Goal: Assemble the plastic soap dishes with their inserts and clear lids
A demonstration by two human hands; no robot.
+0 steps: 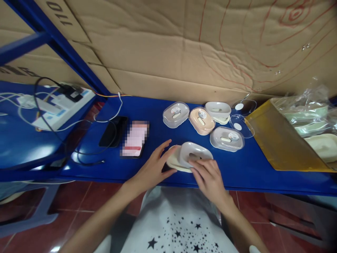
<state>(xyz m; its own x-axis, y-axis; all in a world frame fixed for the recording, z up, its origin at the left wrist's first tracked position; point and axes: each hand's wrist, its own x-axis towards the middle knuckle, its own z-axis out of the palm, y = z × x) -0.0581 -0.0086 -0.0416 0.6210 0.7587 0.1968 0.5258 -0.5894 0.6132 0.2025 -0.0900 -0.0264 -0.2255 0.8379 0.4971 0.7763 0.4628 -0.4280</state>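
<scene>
In front of me at the table edge, a grey oval soap dish rests tilted over a cream oval tray. My right hand pinches the near rim of the grey dish, its fingers reaching partly inside. My left hand is open at the left end of the cream tray, fingers and thumb spread around it; whether it touches the tray I cannot tell. Farther back are lidded soap boxes: a grey one, a peach one and another grey one. Behind them, a lidless grey dish sits on a cream tray.
Two clear lids lie at the back right. A yellow-brown carton at right holds green and cream pieces in plastic. Two phones lie left, with cables and a power strip beyond. Cardboard walls the back.
</scene>
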